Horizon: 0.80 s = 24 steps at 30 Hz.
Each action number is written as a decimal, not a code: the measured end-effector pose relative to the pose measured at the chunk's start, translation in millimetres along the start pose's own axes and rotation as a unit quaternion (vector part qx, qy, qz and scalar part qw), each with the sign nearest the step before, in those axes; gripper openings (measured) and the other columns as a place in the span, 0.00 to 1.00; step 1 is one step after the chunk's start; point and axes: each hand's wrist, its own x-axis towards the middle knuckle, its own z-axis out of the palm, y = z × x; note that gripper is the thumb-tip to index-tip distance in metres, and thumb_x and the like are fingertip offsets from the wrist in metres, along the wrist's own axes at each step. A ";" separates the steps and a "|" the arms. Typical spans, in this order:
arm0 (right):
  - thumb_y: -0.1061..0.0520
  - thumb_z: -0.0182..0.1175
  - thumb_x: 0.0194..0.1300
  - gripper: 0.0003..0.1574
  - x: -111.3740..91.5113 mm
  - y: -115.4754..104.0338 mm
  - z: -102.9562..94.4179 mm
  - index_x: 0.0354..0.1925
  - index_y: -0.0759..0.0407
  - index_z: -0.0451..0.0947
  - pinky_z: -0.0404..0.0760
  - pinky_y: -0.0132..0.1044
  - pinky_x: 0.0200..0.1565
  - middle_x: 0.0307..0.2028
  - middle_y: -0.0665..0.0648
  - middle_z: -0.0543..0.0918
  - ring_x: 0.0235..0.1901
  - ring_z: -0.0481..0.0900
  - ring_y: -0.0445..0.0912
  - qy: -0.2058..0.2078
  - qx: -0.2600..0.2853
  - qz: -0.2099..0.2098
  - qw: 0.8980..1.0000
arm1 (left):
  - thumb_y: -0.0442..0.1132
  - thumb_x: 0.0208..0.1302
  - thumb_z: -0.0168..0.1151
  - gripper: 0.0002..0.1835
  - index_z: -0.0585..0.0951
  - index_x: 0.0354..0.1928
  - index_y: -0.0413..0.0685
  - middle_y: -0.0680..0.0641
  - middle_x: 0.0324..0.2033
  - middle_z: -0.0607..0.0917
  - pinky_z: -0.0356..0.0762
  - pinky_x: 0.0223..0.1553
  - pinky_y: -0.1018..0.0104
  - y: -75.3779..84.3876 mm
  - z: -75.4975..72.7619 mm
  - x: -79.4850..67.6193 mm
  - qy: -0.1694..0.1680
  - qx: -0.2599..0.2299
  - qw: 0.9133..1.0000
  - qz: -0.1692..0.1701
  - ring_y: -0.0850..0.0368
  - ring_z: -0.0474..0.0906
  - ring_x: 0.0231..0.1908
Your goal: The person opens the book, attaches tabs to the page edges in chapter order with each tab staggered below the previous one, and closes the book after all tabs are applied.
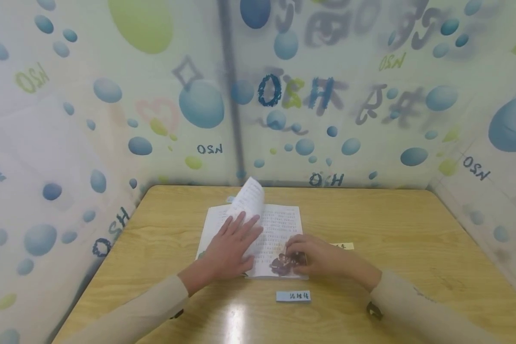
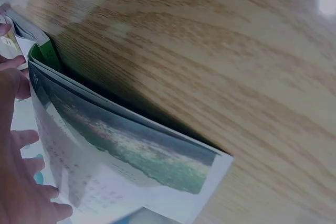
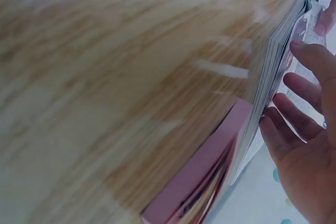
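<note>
An open book [image 1: 279,220] lies on the wooden table, with a page [image 1: 250,193] lifted and curling up near its middle. My left hand [image 1: 230,246] rests with spread, straight fingers over the left side and the curling page. In the left wrist view, the book's left part [image 2: 131,135] shows a landscape picture along its edge. My right hand [image 1: 311,255] is at the lower right of the right page, over a printed picture [image 1: 280,265]. The right wrist view shows its fingers [image 3: 299,114] loosely bent at the book's side edge [image 3: 268,72].
A blue paper label [image 1: 293,296] with handwriting lies in front of the book. To the right, a yellow label [image 1: 343,246] is partly hidden by my right hand. Another pale blue slip [image 1: 230,198] shows behind the book. Patterned walls [image 1: 348,119] enclose the table [image 1: 391,220].
</note>
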 end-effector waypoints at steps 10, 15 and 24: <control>0.49 0.72 0.62 0.23 -1.1 1.2 0.6 0.55 0.48 0.83 0.69 0.44 0.65 0.60 0.44 0.76 0.62 0.71 0.42 -0.006 -0.003 0.003 1.000 | 0.51 0.71 0.57 0.30 0.72 0.71 0.46 0.39 0.74 0.64 0.58 0.69 0.39 -11.3 3.0 -8.8 -0.069 -0.084 0.993 -0.038 0.35 0.58 0.72; 0.45 0.76 0.57 0.28 -1.3 1.8 -0.4 0.56 0.47 0.82 0.68 0.44 0.66 0.62 0.45 0.74 0.63 0.70 0.43 -0.018 0.004 -0.002 1.000 | 0.49 0.74 0.57 0.30 0.71 0.72 0.43 0.37 0.73 0.66 0.58 0.70 0.46 -20.5 7.1 -13.4 -0.088 -0.135 0.986 -0.036 0.39 0.62 0.71; 0.45 0.78 0.53 0.32 -2.7 3.4 -0.3 0.56 0.47 0.81 0.67 0.46 0.67 0.64 0.48 0.73 0.65 0.68 0.46 -0.024 0.005 -0.015 1.000 | 0.53 0.77 0.53 0.33 0.64 0.77 0.46 0.35 0.75 0.59 0.58 0.69 0.40 -27.4 3.6 -18.3 -0.145 -0.184 0.971 -0.052 0.32 0.58 0.71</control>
